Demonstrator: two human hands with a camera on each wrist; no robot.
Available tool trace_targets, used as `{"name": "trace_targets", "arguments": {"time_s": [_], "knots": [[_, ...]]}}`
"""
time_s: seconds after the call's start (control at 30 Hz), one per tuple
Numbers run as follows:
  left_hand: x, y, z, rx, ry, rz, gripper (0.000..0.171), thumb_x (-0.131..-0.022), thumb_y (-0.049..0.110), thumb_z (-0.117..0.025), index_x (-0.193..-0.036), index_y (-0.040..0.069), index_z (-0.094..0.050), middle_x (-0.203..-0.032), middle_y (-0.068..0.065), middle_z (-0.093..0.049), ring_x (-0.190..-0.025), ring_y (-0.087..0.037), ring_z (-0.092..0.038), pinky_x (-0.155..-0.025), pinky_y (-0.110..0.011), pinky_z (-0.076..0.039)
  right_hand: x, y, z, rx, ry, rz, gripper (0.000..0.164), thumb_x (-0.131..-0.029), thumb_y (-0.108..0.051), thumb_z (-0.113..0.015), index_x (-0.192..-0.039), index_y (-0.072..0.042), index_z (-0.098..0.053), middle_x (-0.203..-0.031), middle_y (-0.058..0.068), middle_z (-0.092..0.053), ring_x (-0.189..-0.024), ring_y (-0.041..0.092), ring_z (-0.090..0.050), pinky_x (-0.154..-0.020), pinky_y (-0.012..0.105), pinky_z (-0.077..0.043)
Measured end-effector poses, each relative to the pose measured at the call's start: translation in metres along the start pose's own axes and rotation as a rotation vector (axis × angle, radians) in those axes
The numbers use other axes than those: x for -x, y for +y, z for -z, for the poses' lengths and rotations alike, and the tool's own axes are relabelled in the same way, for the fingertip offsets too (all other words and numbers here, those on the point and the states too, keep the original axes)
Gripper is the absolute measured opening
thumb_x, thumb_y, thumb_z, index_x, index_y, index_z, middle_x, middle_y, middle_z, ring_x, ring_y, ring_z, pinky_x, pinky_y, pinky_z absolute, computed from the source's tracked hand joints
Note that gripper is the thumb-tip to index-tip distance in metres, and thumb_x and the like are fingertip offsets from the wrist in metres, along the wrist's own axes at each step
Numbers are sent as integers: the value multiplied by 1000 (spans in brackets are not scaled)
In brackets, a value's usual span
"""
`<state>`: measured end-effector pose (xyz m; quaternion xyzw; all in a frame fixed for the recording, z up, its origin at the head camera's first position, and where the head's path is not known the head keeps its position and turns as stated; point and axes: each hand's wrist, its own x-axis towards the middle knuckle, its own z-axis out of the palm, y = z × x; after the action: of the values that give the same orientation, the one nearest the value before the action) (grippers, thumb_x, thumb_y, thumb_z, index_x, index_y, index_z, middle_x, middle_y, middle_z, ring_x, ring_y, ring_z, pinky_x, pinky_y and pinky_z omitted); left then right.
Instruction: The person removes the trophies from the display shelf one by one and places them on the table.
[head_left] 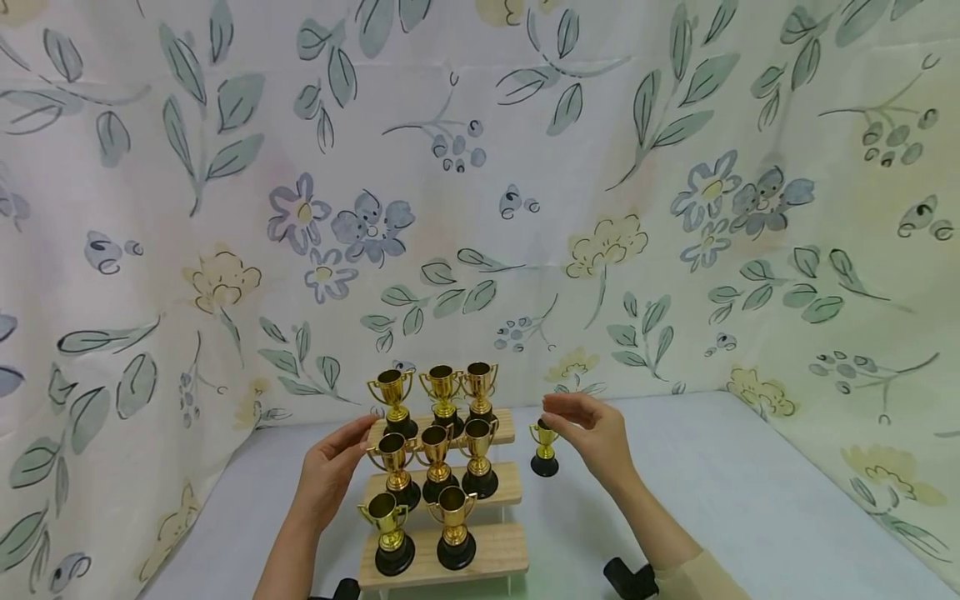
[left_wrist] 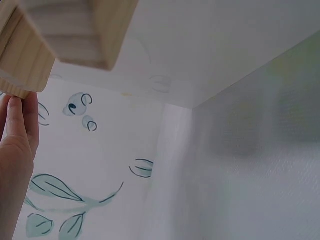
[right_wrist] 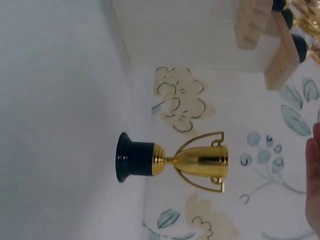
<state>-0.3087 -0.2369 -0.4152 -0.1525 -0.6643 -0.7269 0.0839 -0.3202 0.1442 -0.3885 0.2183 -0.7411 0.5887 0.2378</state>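
A small gold trophy cup (head_left: 544, 454) with a black base stands upright on the table, right of a stepped wooden stand (head_left: 495, 546). My right hand (head_left: 596, 433) hovers above it with bent, relaxed fingers. In the right wrist view, a gap separates this trophy (right_wrist: 200, 161) from the part of the hand (right_wrist: 313, 180) at the edge. My left hand (head_left: 330, 467) is at the stand's left side. Its fairly straight fingertips touch the end of a wooden board (left_wrist: 25, 60) in the left wrist view; the thumb is hidden there.
Similar trophies fill the stand: three on the top step (head_left: 508, 425), three on the middle step (head_left: 510, 483), two on the bottom step. White cloth covers the table (head_left: 720, 467). Behind hangs a floral curtain (head_left: 480, 233). Black wrist mounts (head_left: 630, 577) show at the lower edge.
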Motion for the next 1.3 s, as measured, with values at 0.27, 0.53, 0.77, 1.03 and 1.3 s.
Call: {"name": "trace_targets", "arguments": {"time_s": [0.27,0.53,0.77,1.03,1.3], "knots": [[1,-2,0,5,0,-8,51,-99,5,-54,-143,-16,-38,-125,20,-63,-121,11,-54,-100,-4,-44,15,-25,-10,-219,-126,15,24,-90,-3,-69,-110,9,-67,-102,-12,-75,-95,3,-72,-78,21,-61],[3,-1,0,11,-5,-35,49,-99,5,-53,-142,-15,-40,-125,19,-64,-121,10,-54,-99,-5,-44,35,-33,-32,-183,-244,86,18,-89,-4,-70,-107,0,-71,-105,12,-75,-94,7,-72,-82,25,-60],[3,-1,-1,16,-15,-45,47,-99,1,-51,-142,-16,-40,-125,20,-63,-122,11,-53,-100,-4,-44,51,-35,-59,-153,-332,120,24,-88,-11,-73,-110,-3,-72,-108,19,-73,-98,20,-72,-86,36,-61],[3,-1,-2,22,-13,-59,49,-99,1,-51,-141,-20,-37,-124,19,-64,-120,8,-56,-98,-4,-45,54,-34,-75,-243,-387,93,28,-87,-11,-74,-113,-1,-70,-111,26,-70,-98,21,-73,-84,34,-62],[2,-1,-3,8,4,-32,48,-99,-1,-51,-141,-18,-38,-124,19,-64,-119,9,-56,-98,-5,-45,53,-35,-80,-282,-410,37,34,-84,-12,-77,-114,2,-69,-114,23,-71,-100,4,-71,-86,28,-61]]}}
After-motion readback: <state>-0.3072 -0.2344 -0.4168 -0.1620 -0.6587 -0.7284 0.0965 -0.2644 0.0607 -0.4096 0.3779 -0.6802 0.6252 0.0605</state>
